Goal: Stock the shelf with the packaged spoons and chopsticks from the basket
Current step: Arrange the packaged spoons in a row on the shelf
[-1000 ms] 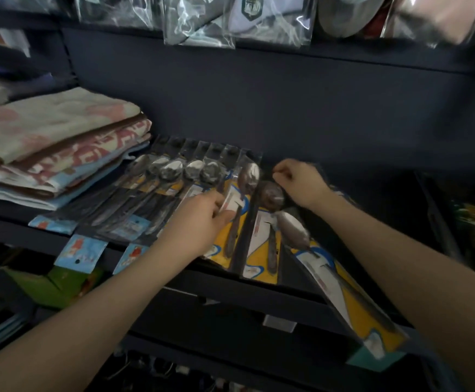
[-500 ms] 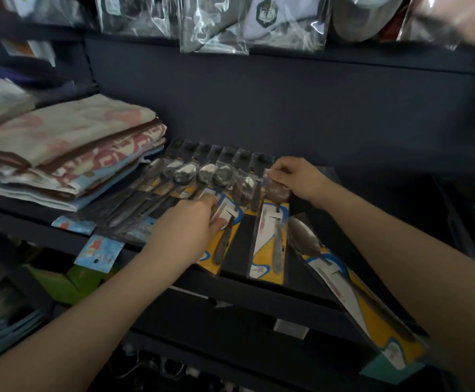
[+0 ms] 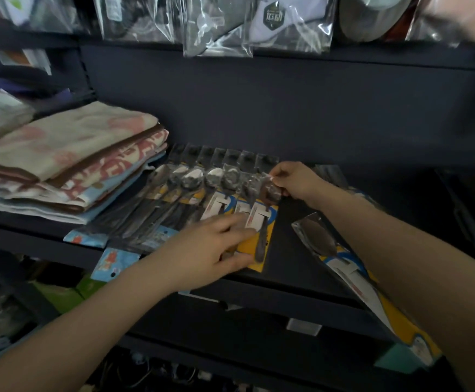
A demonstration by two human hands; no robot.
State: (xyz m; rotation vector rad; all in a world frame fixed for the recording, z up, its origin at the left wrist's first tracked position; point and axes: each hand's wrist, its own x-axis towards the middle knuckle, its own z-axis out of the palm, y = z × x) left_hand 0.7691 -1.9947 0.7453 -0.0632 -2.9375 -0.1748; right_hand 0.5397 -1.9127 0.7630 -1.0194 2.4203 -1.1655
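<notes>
Between both hands [image 3: 295,181], rightmost spoon pack [image 3: 261,222]

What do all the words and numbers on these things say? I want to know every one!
"运动": on the dark hexagon badge of the white item in a clear bag on the top shelf.
Spoon packs' white and yellow cards: print too blurred to read.
Blue tags at the shelf edge: too small to read.

A single head-worn wide-angle view looks forward and down from close range onto the dark shelf [image 3: 295,299], its back panel ahead and both forearms reaching in from below.
</notes>
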